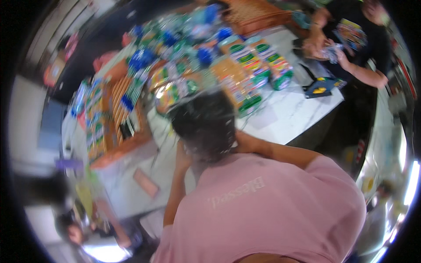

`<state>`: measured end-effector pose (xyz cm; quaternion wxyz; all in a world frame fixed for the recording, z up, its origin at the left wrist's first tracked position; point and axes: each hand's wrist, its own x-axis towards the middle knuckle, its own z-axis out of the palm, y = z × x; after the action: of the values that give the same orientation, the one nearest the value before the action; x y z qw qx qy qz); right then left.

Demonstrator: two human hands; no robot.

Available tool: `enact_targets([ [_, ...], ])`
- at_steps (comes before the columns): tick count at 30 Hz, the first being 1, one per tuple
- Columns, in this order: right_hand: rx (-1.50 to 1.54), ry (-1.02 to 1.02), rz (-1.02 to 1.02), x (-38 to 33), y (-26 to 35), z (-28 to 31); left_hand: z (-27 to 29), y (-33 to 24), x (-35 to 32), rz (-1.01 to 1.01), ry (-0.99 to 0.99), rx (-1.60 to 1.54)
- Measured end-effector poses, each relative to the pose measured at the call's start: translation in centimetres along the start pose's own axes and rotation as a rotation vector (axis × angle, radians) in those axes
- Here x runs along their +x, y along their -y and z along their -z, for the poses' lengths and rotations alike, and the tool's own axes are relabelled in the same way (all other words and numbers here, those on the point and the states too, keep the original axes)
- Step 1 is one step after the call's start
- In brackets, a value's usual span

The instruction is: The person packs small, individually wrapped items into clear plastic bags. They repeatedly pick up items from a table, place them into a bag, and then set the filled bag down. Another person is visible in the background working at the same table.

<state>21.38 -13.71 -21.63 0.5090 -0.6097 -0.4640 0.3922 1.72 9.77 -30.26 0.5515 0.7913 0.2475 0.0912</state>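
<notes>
Both hands flank a dark, glossy object (204,125) in front of my pink shirt. It looks wrapped in clear plastic, but blur hides its kind. My left hand (183,156) lies against its near left side, and my right hand (244,142) holds the right side; the fingers are mostly hidden by it. Just beyond are clear-wrapped packs with tan contents and green labels, among them a long pack (237,81). Bagged round packs (173,90) lie to its left.
Bags with blue parts (175,41) crowd the far side of the white marbled table (298,114). An orange-brown tray (125,149) is at left, near a flat reddish block (146,182). A person in black (355,35) handles clear plastic at far right; another person (96,232) is at lower left.
</notes>
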Motion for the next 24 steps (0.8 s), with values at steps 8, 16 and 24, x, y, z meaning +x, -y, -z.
enact_targets([
  [8,-0.398,0.02,0.171,0.8,2.8,-3.1,-2.0,-11.9,-5.0,-0.122,0.031,-0.384],
  [16,-0.816,0.174,0.363,3.0,-5.7,-4.4,-6.0,-3.8,-3.9,-0.066,-0.105,-0.258],
  [24,-0.083,-0.134,0.24,1.4,0.4,-2.5,-1.6,-4.4,-4.5,-0.081,-0.086,0.03],
])
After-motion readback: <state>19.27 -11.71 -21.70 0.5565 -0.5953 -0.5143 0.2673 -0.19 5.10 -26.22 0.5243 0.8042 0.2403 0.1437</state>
